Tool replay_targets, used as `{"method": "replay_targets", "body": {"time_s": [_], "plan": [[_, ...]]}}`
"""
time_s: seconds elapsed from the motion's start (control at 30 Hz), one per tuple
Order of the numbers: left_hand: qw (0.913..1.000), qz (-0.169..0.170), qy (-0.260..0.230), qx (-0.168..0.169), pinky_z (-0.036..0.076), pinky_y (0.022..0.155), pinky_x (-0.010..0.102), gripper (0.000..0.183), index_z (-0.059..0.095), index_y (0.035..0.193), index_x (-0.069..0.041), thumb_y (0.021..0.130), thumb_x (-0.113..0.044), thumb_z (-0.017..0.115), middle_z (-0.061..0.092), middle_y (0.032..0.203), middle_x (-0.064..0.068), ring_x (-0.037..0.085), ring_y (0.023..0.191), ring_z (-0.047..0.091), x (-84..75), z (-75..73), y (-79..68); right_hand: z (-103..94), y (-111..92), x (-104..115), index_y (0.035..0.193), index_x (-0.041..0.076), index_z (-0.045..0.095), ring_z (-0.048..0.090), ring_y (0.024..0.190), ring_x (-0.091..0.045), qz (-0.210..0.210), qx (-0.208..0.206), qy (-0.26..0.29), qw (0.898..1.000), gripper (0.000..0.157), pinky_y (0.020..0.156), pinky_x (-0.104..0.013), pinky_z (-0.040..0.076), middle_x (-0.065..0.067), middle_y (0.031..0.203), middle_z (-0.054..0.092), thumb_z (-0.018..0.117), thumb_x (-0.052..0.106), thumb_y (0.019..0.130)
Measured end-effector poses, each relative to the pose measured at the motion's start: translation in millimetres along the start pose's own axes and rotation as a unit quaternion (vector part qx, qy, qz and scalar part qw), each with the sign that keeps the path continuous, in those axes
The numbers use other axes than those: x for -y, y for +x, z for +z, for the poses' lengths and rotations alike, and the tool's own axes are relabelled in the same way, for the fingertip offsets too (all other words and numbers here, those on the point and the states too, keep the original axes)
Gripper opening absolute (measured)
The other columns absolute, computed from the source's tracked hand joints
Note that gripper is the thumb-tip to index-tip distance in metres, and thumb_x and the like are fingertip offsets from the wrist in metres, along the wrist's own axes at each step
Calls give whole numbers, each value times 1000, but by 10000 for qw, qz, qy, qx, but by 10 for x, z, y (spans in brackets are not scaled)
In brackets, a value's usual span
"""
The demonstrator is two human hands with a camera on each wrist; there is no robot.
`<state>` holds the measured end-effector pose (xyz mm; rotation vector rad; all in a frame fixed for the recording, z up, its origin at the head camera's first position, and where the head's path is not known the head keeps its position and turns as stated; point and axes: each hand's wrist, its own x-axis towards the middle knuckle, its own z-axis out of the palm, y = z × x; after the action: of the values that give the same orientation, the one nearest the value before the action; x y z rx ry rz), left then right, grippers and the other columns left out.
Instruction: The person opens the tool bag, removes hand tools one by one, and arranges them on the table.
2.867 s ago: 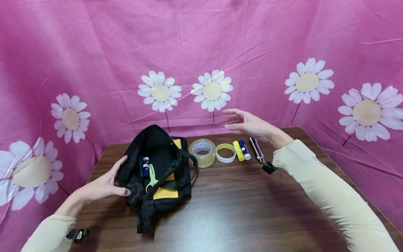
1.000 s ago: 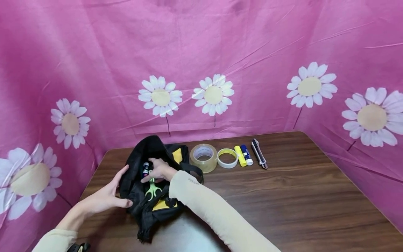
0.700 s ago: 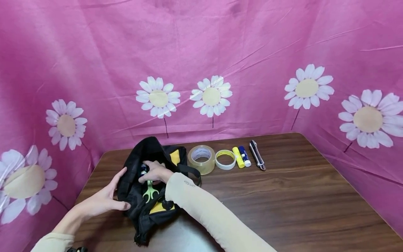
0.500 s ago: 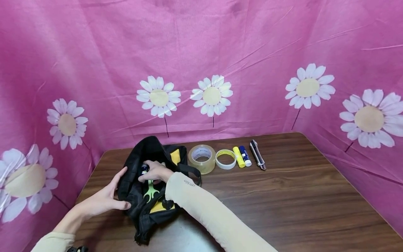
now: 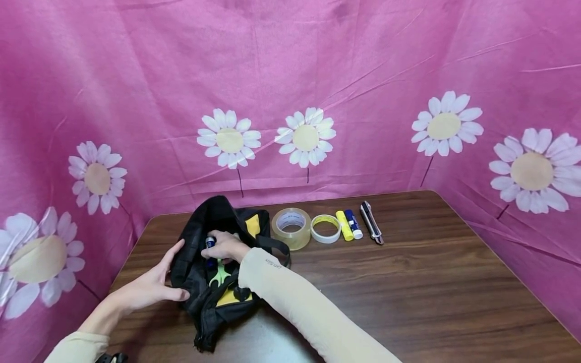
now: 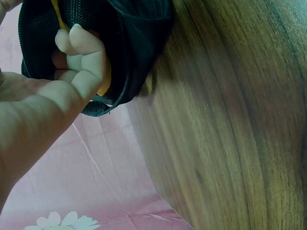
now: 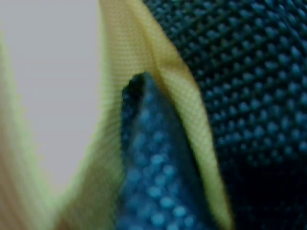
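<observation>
While the right hand (image 5: pixel 223 246) reaches into the mouth of the black bag (image 5: pixel 192 292), a dark blue tube (image 5: pixel 210 242) and green scissors (image 5: pixel 220 276) lie inside it, right by the fingers; whether these pinch anything, I cannot tell. The tube looks light, stiff and smooth, so it might slip; its middle seems the best place to hold it. The scissors should be light and rigid too, with the handle loops a handy spot to take them. The bag seems soft, likely to sag unless its rim is held. The left hand (image 5: pixel 156 287) grips it at its left edge, thumb on the near side, fingers curled against the fabric in the left wrist view. The right wrist view, close and blurred, shows mostly dark weave (image 7: pixel 254 72) and yellow cloth (image 7: pixel 194 108).

To the bag's right, a clear tape roll (image 5: pixel 297 243), a narrow white tape roll (image 5: pixel 326 239), a yellow stick (image 5: pixel 344 225), a blue-and-white stick (image 5: pixel 353 224) and a box cutter (image 5: pixel 371 223) sit in a row on the bench (image 5: pixel 408 282), a dark wood-grained top with a bright reflection at the near side. A pink curtain (image 5: pixel 363 65) printed with white daisies (image 5: pixel 305 137) rises behind it and along both sides.
</observation>
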<state>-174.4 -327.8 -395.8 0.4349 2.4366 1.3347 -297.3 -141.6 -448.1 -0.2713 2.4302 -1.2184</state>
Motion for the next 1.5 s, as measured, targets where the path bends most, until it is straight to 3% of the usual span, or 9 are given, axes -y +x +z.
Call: {"method": "replay_targets", "body": {"time_s": [0.13, 0.3, 0.63, 0.83, 1.0, 1.1, 1.3, 1.43, 1.5], "plan": [[10000, -26, -72, 10, 44, 90, 21, 119, -8, 163, -20, 83, -12, 80, 34, 150, 32, 32, 132, 38, 19, 14, -20, 24, -8, -14, 120, 27, 63, 47, 104, -22, 30, -34, -88, 10000, 42, 55, -28, 54, 1, 103, 57, 82, 33, 83], [9999, -72, -103, 15, 43, 90, 20, 119, -8, 163, -21, 84, -13, 80, 33, 151, 32, 39, 135, 33, 18, 17, -34, 40, -7, -39, 102, 20, 58, 49, 98, -22, -7, -105, -164, 9998, 35, 53, -26, 53, 1, 92, 54, 84, 32, 83], [9998, 33, 133, -131, 41, 92, 18, 118, -5, 163, -17, 83, -15, 82, 39, 147, 30, 39, 132, 37, -39, -33, 22, -74, 57, 9, 88, 16, 57, 57, 71, -19, 9, -124, 521, 9986, 32, 50, -30, 54, 0, 84, 58, 87, 21, 80], [9998, 41, -100, -154, 36, 92, 13, 121, -9, 162, -13, 80, -11, 81, 23, 154, 33, 36, 137, 30, -57, -46, -3, -121, -28, 35, 98, 16, 57, 58, 73, -17, 71, 85, 1292, 9916, 32, 57, -37, 54, 0, 89, 58, 84, 8, 83], [9993, 81, -335, -111, 36, 92, 13, 122, -12, 161, -11, 78, -3, 77, 11, 156, 33, 32, 131, 34, -81, -38, 7, -266, -157, 116, 119, 14, 57, 57, 80, -16, -273, 560, 1618, 9849, 40, 74, -43, 55, -4, 101, 59, 79, 4, 87], [9994, 36, -319, -122, 35, 90, 12, 121, -12, 161, -12, 78, -4, 76, 7, 157, 34, 41, 134, 26, -102, -34, 16, -408, -205, 168, 119, 8, 61, 57, 77, -17, -535, 997, 1912, 9750, 36, 81, -43, 56, -6, 95, 59, 78, 2, 88], [9993, -91, -315, -161, 36, 91, 14, 121, -12, 162, -15, 81, -6, 78, 11, 158, 32, 40, 133, 29, -93, -20, 8, -691, -330, 278, 111, 6, 65, 62, 74, -18, -1010, 1606, 1902, 9632, 26, 77, -39, 59, -7, 88, 62, 79, 4, 88], [9993, -75, -313, -167, 35, 91, 12, 119, -10, 162, -17, 81, -8, 78, 8, 159, 31, 35, 134, 27, -79, -25, -9, -917, -493, 359, 120, 1, 63, 67, 79, -19, -1205, 1895, 1930, 9552, 35, 77, -39, 59, -9, 94, 63, 78, 6, 90], [9994, -54, -290, -175, 34, 91, 12, 119, -9, 162, -16, 82, -8, 78, 8, 159, 31, 26, 133, 30, -65, -29, -29, -1046, -593, 399, 126, -1, 61, 68, 82, -19, -1302, 2038, 1944, 9506, 40, 78, -39, 59, -11, 97, 63, 77, 5, 90]]}}
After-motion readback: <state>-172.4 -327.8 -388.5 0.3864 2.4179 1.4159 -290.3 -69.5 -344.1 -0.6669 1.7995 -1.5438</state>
